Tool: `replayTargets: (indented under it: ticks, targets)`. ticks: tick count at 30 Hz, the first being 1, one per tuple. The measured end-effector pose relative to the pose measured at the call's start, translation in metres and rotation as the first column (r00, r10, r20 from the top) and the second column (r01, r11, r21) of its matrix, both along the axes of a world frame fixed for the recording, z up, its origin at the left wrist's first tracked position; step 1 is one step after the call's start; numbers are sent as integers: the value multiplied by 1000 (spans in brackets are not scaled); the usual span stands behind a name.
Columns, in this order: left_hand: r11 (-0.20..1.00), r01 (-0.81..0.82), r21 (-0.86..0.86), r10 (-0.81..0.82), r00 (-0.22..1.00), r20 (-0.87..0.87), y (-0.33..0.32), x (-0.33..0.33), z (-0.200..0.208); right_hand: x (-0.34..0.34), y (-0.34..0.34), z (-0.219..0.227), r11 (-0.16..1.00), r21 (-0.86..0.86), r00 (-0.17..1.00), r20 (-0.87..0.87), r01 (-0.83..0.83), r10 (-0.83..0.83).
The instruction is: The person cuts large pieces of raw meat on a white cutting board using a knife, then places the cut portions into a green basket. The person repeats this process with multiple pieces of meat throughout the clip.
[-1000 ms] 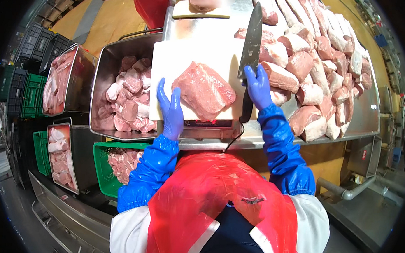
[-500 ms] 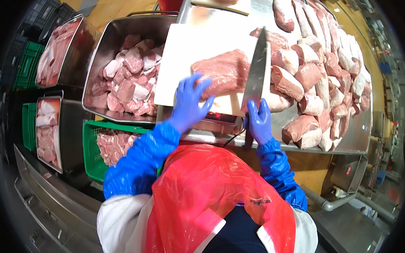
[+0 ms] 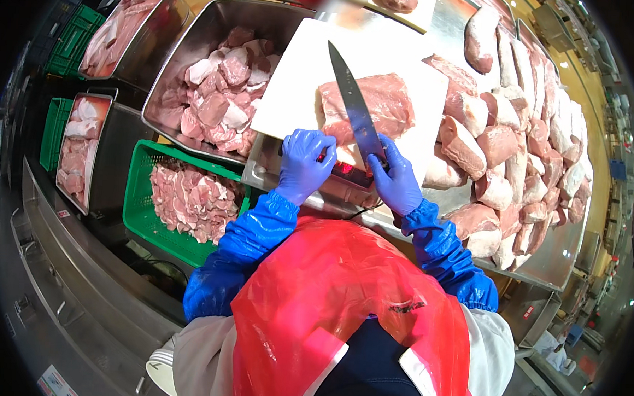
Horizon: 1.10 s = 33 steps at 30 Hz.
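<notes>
My right hand (image 3: 398, 179), in a blue glove, grips a long-bladed knife (image 3: 355, 104) near the front edge of the white cutting board (image 3: 293, 73). The blade points away and to the left, crossing over a slab of raw meat (image 3: 386, 109) on the board. Whether it touches the meat cannot be told. My left hand (image 3: 305, 168), gloved too, is closed at the board's front edge, left of the knife and apart from the slab. Its fingers are curled in, and what they hold, if anything, is hidden. Between my hands a red-lit display (image 3: 344, 169) shows below the board.
Many raw meat pieces (image 3: 500, 142) crowd the metal table on the right. To the left stand a steel bin (image 3: 168, 71) of meat chunks and a green basket (image 3: 135, 183) of trimmings. Two more meat bins (image 3: 143, 38) (image 3: 95, 163) are farther left. A second board (image 3: 420, 11) lies beyond.
My left hand has come off the meat slab, back toward me, and closed. The knife has swung left from beside the slab to over it. The whole view has shifted.
</notes>
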<state>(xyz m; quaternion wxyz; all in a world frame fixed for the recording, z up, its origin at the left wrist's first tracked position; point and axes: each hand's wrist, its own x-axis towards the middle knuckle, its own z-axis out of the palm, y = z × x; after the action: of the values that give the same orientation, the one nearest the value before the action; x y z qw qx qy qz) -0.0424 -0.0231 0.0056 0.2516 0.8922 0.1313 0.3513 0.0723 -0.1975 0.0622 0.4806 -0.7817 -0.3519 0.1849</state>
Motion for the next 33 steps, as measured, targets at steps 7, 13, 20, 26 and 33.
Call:
replayTargets:
  ticks: [7,13,20,26,33]
  targets:
    - [959,-1,-285,11,999,32,1,21,24,92,15,35,950,196,970,-39,244,-241]
    - [826,100,-555,9,981,192,8,118,5,127,53,-30,877,252,801,-559,409,-214]
    - [700,430,-571,-480,874,69,99,203,26,6,52,-25,699,293,642,-704,652,-303]
    - [522,298,-799,-169,954,246,79,125,-29,81,30,-1,726,322,740,-562,608,-370]
    - [629,354,-693,-440,896,58,77,147,29,47,35,-20,773,267,765,-510,576,-394]
